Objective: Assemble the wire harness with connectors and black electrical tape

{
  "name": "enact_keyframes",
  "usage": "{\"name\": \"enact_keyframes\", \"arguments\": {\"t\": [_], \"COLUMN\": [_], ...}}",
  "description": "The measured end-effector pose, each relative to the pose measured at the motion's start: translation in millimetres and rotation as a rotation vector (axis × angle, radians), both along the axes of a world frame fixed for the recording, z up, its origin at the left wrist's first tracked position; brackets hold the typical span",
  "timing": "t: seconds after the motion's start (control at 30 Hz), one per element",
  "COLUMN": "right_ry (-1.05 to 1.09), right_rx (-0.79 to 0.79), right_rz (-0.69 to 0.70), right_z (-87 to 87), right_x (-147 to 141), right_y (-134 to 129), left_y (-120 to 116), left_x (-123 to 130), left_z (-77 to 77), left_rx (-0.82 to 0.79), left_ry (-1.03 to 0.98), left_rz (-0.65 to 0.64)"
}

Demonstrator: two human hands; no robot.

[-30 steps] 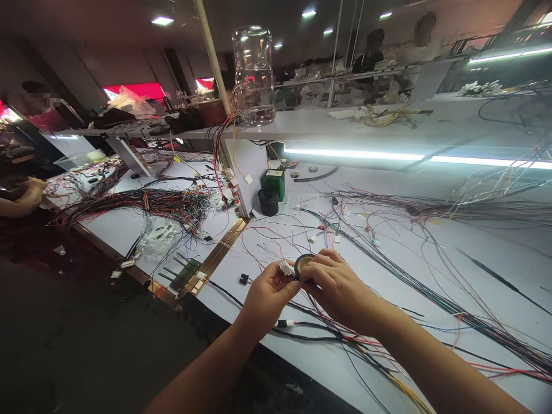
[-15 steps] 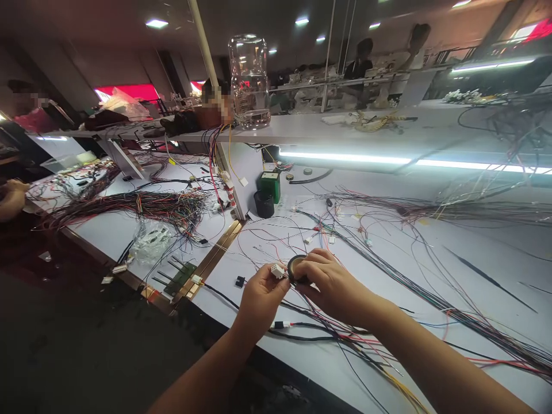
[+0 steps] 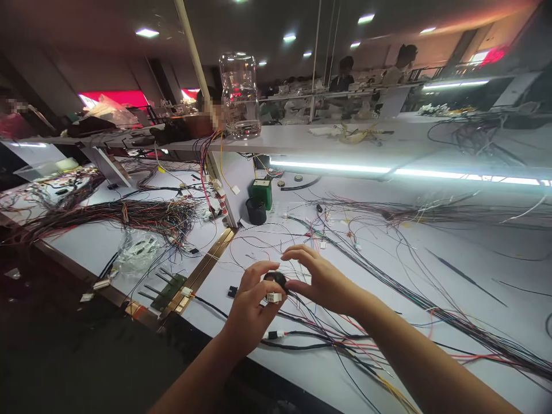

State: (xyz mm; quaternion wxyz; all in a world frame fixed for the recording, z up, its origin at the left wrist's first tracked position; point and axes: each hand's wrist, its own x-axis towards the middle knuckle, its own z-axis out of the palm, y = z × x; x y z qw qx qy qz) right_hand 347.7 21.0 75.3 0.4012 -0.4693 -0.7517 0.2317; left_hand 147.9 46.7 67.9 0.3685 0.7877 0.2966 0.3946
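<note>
My left hand (image 3: 252,305) is closed round a white multi-pin connector (image 3: 273,297), whose face points toward me. A roll of black tape (image 3: 276,280) sits just behind the connector, between my two hands. My right hand (image 3: 321,282) is open at the right of the roll, thumb and fingers curved apart, the thumb tip close to the roll's edge. Wires (image 3: 308,313) run from behind the connector to the lower right across the white table.
A green box (image 3: 262,192) and a black cup (image 3: 256,211) stand by the divider. Long wire bundles (image 3: 388,273) cross the right side. A pinned green block (image 3: 168,293) is at the left edge, below a wire heap (image 3: 146,215). A clear bottle (image 3: 240,98) tops the shelf.
My right hand has opened from its hold on the tape roll. The connector has turned to face me, and the roll is now closer to my left fingers. The whole view has shifted slightly.
</note>
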Motion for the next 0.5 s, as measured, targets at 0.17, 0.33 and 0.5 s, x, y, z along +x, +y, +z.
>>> {"name": "enact_keyframes", "arguments": {"t": [0.17, 0.33, 0.5], "right_ry": [0.44, 0.371, 0.15], "right_rx": [-0.543, -0.395, -0.069], "right_rz": [0.046, -0.031, -0.011], "right_z": [-27.4, -33.5, -33.6], "right_x": [-24.2, -30.9, -37.7], "right_y": [-14.0, -26.1, -27.4], "left_y": [6.6, 7.4, 8.6], "left_x": [-1.2, 0.5, 5.0], "left_z": [-2.8, -11.4, -16.3], "left_rx": [-0.326, -0.831, -0.894], "left_ry": [-0.127, -0.283, -0.385], "left_rz": [-0.048, -0.004, 0.026]}}
